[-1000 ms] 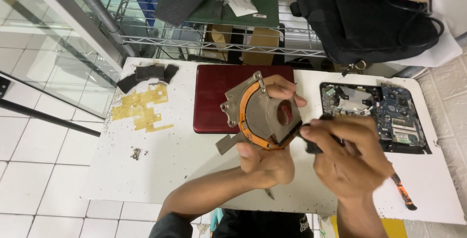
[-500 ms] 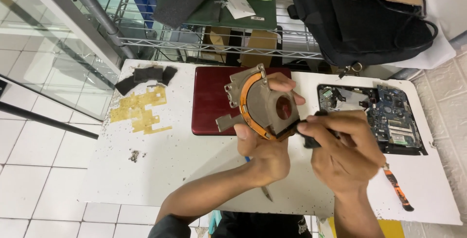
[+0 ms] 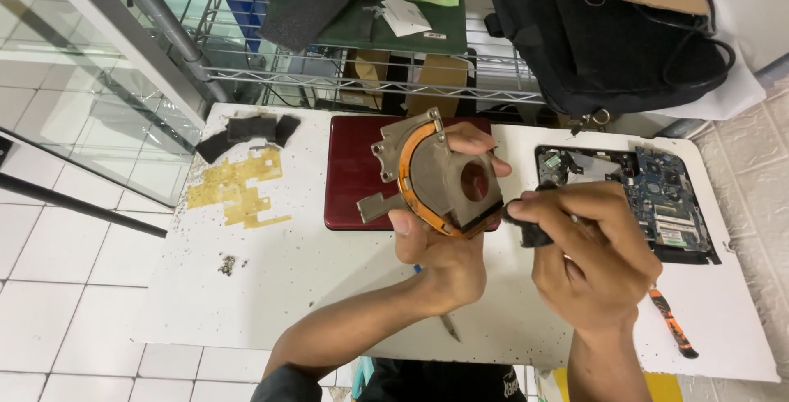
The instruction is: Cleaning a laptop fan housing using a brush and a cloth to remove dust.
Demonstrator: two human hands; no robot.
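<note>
A metal heatsink plate with a copper pipe is held tilted above the red laptop lid by the left hand, fingers closed around its edges. A small black tool is gripped in the right hand, touching the plate's right edge. An exposed circuit board lies just beside it on the white table.

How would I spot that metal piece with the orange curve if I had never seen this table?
Start at the white table and find the dark red closed laptop near its far edge. Just above it the left hand holds up a flat grey metal plate with a curved copper pipe. It alone has that orange arc and a round hole.
</note>
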